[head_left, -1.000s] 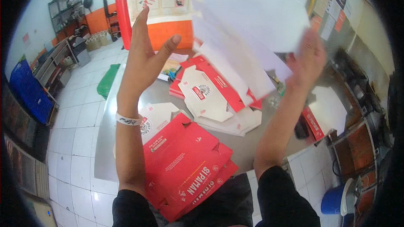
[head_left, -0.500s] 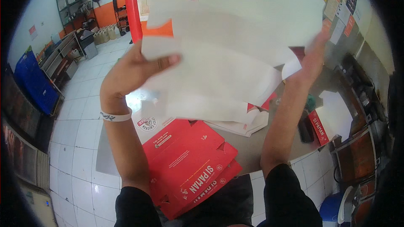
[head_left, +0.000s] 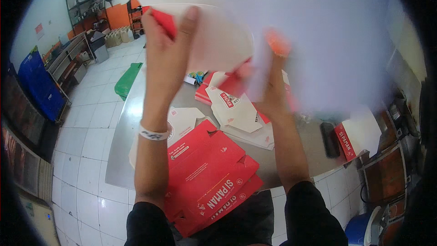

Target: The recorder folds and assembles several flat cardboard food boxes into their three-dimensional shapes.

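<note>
Raised above the table is a cardboard food box (head_left: 221, 41), white inside with red outside edges, partly bent into shape and smeared by motion. My left hand (head_left: 169, 48) is closed on its left side, with the thumb on the inner face and a red flap by the fingers. My right hand (head_left: 273, 79) grips around its middle, blurred. A wide pale panel, also blurred, fills the upper right. Close to my body lie flat red box blanks (head_left: 207, 168), stacked askew and overhanging the table's near edge.
On the metal table (head_left: 129, 130) lie white and red flat boxes (head_left: 234, 105), blue-handled scissors (head_left: 199, 76) and a black phone (head_left: 329, 140). An open box (head_left: 359, 134) sits at the right. Beyond the left edge is a green bin (head_left: 129, 81).
The box has been turned and its left side bent up, showing a red flap. My left hand moved up and right; my right hand came inward. Flat boxes and scissors are now uncovered.
</note>
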